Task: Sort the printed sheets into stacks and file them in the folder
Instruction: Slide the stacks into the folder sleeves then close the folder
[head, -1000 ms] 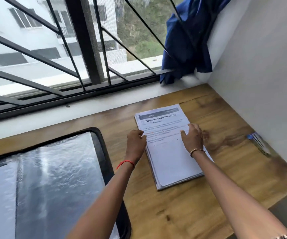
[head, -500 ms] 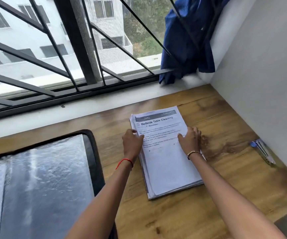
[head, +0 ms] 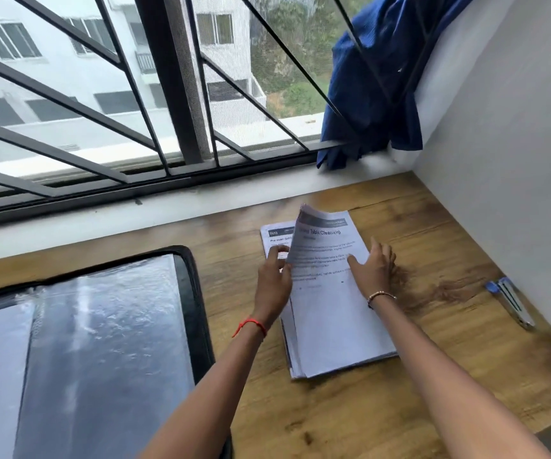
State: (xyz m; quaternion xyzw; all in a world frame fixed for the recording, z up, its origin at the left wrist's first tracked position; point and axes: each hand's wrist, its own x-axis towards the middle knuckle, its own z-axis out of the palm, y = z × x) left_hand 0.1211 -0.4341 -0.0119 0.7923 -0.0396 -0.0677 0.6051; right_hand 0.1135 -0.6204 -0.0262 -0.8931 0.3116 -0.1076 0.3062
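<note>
Head view looks down on a stack (head: 340,339) of printed sheets lying flat on the wooden counter (head: 383,419), right of centre. The open black folder (head: 191,293) lies well apart to its left, clear sleeves facing up. The left hand (head: 272,283) is at the stack's left edge, its fingers curled on the edge of the top sheet (head: 325,250). That sheet stands peeled up and bowed along that side, so the sheet beneath (head: 275,234) shows its own heading at the far left corner. Whether one leaf or several are lifted cannot be told. The right hand (head: 375,270) lies on the right half of the same top sheet with fingers straight and spread, gripping nothing, only pressing. Paper like this looks light, thin and limp; it will likely bend under its own weight, slide easily over its neighbours and crease if pinched hard. It seems best taken lightly at a corner or along a long edge, while the flat hand keeps the rest of the stack from skating. A blue and silver stapler (head: 511,303) lies near the right wall.
</note>
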